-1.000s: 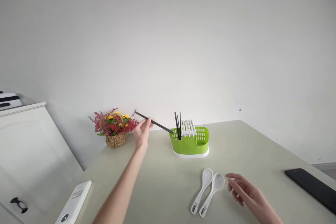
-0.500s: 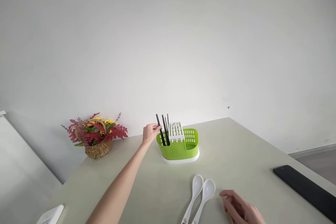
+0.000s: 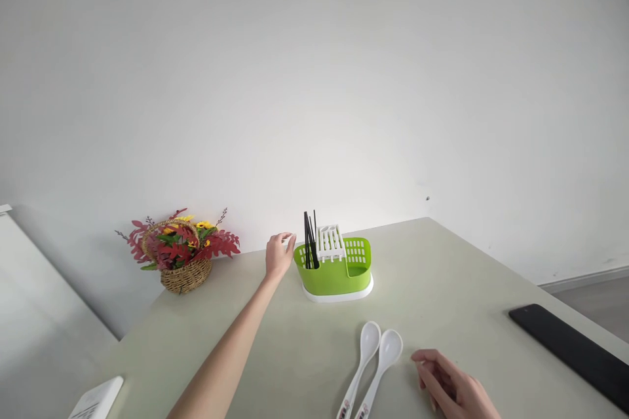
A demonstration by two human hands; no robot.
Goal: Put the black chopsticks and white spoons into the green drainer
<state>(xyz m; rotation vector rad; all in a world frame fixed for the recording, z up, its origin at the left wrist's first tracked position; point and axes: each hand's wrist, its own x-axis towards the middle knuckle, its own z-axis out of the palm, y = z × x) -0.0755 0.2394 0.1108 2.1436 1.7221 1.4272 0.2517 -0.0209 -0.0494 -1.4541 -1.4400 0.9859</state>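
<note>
Several black chopsticks (image 3: 307, 242) stand upright together in the left compartment of a green utensil holder (image 3: 331, 283), which has a white slatted middle section (image 3: 331, 242) and a white base. Just left of the holder's rim is my left hand (image 3: 280, 254), open and holding nothing, its fingers a little away from the chopsticks. Two white spoons (image 3: 369, 340) lie side by side in front of the holder, bowls pointing away from me. To their right, my right hand (image 3: 455, 383) rests on the table with loosely curled fingers, thumb and forefinger apart, touching neither spoon.
A wicker basket (image 3: 187, 277) of red and yellow flowers sits at the back left by the wall. A long black object (image 3: 565, 350) lies along the table's right side. At the near left is the corner of a white object (image 3: 98, 398).
My left hand has let go of a chopstick and drawn slightly left. That chopstick, leaning left before, now stands close to the others. My right hand has hardly moved.
</note>
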